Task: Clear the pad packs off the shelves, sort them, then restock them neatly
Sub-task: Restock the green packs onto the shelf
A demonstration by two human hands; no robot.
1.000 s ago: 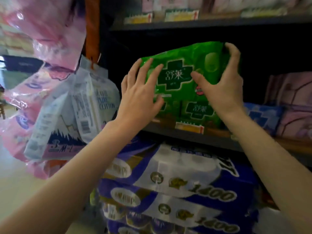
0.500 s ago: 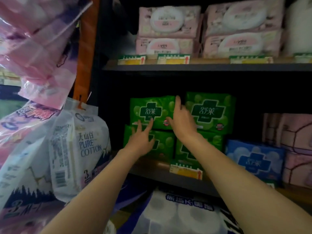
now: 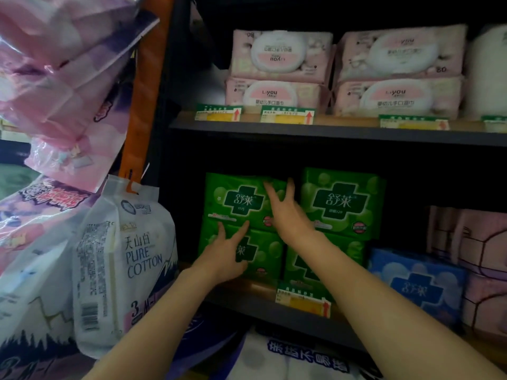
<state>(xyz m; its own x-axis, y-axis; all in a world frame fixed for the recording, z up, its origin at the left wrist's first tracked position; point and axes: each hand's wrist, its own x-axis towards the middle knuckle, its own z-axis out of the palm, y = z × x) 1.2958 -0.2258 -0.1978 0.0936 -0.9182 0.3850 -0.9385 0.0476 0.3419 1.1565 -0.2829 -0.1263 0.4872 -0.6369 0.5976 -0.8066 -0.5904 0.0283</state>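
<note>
Hands (image 3: 255, 231) seemingly touch green packs (image 3: 241, 204); dark shelf (image 3: 247, 300).

I am in front of a dark shelf unit (image 3: 329, 131) with black boards. The back of it is deep in shadow. An orange post (image 3: 142, 86) runs up its left side. Little green and yellow price tags (image 3: 288, 116) sit on the shelf edges.

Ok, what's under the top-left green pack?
Another green pack lies directly under the top-left green pack, on the shelf. The left hand covers part of its front.
</note>
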